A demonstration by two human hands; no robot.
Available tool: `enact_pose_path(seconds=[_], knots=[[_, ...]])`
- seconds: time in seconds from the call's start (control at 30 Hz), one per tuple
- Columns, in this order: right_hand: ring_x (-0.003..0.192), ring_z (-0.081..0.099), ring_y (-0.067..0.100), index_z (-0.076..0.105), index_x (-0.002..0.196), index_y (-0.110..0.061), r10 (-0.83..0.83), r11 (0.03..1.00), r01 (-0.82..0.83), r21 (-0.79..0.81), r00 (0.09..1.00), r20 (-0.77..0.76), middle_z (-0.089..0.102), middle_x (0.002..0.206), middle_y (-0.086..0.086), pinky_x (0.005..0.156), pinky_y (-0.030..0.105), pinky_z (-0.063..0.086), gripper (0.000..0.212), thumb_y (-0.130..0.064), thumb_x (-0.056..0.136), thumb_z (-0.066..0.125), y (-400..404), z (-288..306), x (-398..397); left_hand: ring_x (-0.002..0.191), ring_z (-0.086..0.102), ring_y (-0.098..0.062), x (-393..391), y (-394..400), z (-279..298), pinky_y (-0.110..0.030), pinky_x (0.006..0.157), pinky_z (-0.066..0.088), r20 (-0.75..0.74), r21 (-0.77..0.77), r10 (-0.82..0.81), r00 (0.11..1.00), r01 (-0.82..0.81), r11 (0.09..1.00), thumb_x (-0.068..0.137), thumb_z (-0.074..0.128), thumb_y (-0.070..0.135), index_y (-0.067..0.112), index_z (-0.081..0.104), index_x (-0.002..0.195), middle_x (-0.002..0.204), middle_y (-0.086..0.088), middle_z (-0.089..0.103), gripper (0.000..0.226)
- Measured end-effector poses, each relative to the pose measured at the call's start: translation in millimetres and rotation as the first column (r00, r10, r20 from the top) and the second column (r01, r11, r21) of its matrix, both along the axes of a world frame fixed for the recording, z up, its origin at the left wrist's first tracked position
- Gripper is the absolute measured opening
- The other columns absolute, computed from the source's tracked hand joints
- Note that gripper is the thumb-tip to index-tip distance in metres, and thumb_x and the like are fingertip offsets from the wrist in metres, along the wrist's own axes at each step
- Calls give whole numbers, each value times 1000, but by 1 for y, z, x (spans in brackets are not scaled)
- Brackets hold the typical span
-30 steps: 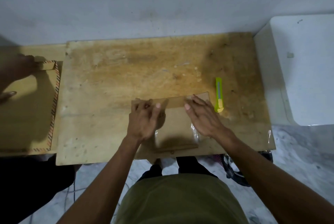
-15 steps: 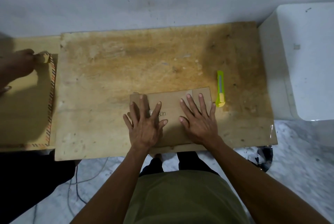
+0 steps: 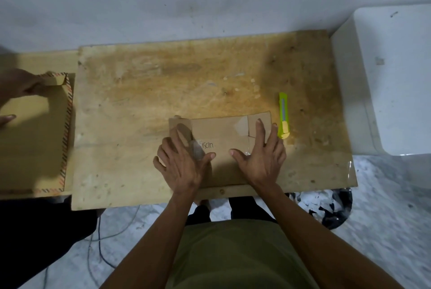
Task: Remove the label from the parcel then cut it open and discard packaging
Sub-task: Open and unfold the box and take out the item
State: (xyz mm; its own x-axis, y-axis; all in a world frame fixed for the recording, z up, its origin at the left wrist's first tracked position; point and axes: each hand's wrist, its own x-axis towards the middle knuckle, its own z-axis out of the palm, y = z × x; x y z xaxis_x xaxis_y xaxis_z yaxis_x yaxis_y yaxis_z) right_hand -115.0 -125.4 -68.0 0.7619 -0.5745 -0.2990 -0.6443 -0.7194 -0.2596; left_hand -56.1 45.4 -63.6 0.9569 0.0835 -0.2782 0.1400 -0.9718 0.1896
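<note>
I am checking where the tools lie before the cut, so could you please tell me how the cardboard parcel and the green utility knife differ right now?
The cardboard parcel is brown, broad and flat; the utility knife is bright green, narrow and long. The parcel is pressed under the left hand and the right hand, both open and flat; the knife lies untouched just right of it. Both rest on the wooden table.

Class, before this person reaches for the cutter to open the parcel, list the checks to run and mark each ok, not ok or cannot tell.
1. Parcel lies flat on the table: ok.
2. Left hand pins it: ok.
3. Right hand holds nothing, so it can fetch the cutter: ok.
4. Cutter lies unobstructed just right of the parcel: ok.
5. Blade retracted: cannot tell.
6. Label removed: cannot tell; handwriting and clear tape show.
</note>
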Motion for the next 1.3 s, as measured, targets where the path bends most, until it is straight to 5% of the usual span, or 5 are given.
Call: enact_pose_path(seconds=[0.17,0.5,0.67,0.93,1.3], knots=[[135,32,36,18,154,-29,27,999,-29,13,991,130,19,161,12,108,55,34,107,-38,69,83,9,13,8,125,43,-34,-3,-7,4,-53,103,36,98,22,-92,991,91,996,63,75,72,22,13,153,140,-14,46,120],[146,17,5,17,157,-24,-58,890,-55,453,971,232,18,163,-8,111,16,4,54,-38,106,31,17,19,14,130,46,-28,-3,-11,-5,-49,108,37,131,-428,-183,974,222,876,102,33,50,21,22,157,137,-4,59,63],[147,18,19,17,156,-31,183,957,-209,202,973,140,12,165,-11,116,39,18,56,-48,103,18,6,-13,18,128,34,-35,12,-8,-14,-52,104,38,94,-259,-321,942,335,906,103,22,49,29,39,151,145,-11,44,54],[152,-13,18,-2,156,-36,264,954,-267,140,964,39,-9,165,-14,116,61,-3,57,-48,103,15,6,-30,17,151,-23,-28,10,-10,-31,-59,120,-11,-144,-180,-371,918,344,922,104,12,54,45,-12,154,165,9,-21,56],[153,5,26,14,156,-36,273,957,-272,-99,962,0,11,166,-4,116,63,10,57,-52,102,23,15,-47,17,154,5,-37,3,-11,-50,-70,114,11,83,-11,-373,924,376,927,104,27,48,40,16,157,167,-2,11,54]])
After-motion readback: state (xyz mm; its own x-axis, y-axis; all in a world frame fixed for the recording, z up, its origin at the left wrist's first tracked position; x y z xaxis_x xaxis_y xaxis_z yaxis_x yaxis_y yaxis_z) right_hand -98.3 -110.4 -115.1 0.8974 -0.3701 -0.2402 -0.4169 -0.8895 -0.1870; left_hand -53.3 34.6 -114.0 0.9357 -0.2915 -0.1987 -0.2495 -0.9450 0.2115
